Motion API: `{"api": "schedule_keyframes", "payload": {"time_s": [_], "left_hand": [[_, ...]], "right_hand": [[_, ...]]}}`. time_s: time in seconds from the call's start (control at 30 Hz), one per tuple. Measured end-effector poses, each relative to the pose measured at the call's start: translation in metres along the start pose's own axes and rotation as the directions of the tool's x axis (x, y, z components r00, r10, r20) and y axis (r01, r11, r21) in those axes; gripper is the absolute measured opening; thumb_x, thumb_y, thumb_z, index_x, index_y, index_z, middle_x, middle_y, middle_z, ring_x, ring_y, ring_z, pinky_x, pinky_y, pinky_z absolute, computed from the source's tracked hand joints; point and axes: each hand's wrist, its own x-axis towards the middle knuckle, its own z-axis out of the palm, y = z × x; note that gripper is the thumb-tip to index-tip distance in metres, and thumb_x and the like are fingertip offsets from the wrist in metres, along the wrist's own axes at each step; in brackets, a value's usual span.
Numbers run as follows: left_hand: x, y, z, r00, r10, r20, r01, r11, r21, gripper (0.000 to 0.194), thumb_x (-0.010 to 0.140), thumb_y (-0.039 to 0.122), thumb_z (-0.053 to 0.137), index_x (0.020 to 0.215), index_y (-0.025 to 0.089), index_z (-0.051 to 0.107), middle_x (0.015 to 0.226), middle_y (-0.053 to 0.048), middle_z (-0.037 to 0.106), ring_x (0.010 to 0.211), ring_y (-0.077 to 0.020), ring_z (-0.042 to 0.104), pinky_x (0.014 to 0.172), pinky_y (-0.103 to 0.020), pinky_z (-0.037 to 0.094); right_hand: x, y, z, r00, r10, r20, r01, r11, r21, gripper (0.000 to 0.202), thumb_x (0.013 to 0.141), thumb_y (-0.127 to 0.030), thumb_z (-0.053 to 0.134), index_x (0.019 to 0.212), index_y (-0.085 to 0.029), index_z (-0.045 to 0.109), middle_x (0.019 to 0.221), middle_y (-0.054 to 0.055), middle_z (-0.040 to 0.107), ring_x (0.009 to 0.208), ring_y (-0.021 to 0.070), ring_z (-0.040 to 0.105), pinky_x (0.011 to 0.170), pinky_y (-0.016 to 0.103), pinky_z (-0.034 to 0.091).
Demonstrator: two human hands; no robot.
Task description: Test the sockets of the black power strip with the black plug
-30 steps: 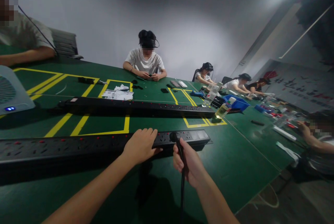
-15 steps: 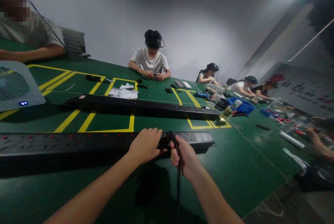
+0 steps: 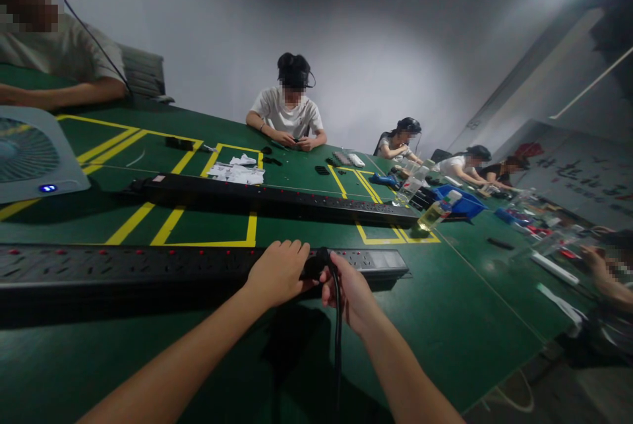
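Observation:
A long black power strip (image 3: 163, 270) with red lights along its sockets lies across the near side of the table. My left hand (image 3: 277, 272) grips it from above, fingers over the far edge and thumb on the near side. Just right of it, a black plug (image 3: 323, 259) sits against the strip's socket face; how deep it is in cannot be seen. My right hand (image 3: 349, 292) has its fingers closed around the plug and the start of its black cable (image 3: 338, 345), which hangs down toward me.
A second black power strip (image 3: 277, 202) lies farther back on the green table (image 3: 445, 318). A white fan (image 3: 64, 170) stands at left. White papers (image 3: 237, 172), a bottle of yellowish liquid (image 3: 438, 213) and a blue bin (image 3: 462, 201) are beyond. Several people sit around the table.
The right-hand fingers have shifted slightly on the plug and cable, and the cable bows out more. My left hand stays on the strip. The view has moved a little.

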Motion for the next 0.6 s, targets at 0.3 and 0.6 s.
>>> {"api": "schedule_keyframes", "payload": {"time_s": [0.3,0.6], "left_hand": [[0.0003,0.0021,-0.0035,1.0,-0.003,0.03,0.002,1.0,0.013,0.05,0.08,0.054,0.047,0.113,0.016,0.049,0.099,-0.014,0.058,0.091,-0.0294,0.054,0.077,-0.041,0.038],[0.0002,0.002,-0.0024,1.0,0.003,0.023,-0.003,1.0,0.029,0.047,0.078,0.05,0.049,0.111,0.016,0.05,0.098,-0.013,0.058,0.093,-0.0298,0.054,0.078,-0.041,0.039]], "right_hand": [[0.0073,0.0024,-0.003,0.997,-0.073,0.036,0.076,0.992,-0.096,0.051,0.087,-0.055,0.042,0.064,-0.012,0.06,0.042,0.006,0.057,0.037,0.0122,0.054,0.039,0.02,0.04],[0.0072,0.0087,-0.002,0.998,-0.051,0.022,0.053,0.995,-0.079,0.051,0.088,-0.054,0.041,0.065,-0.012,0.061,0.043,0.005,0.057,0.036,0.0116,0.053,0.039,0.02,0.041]]}}
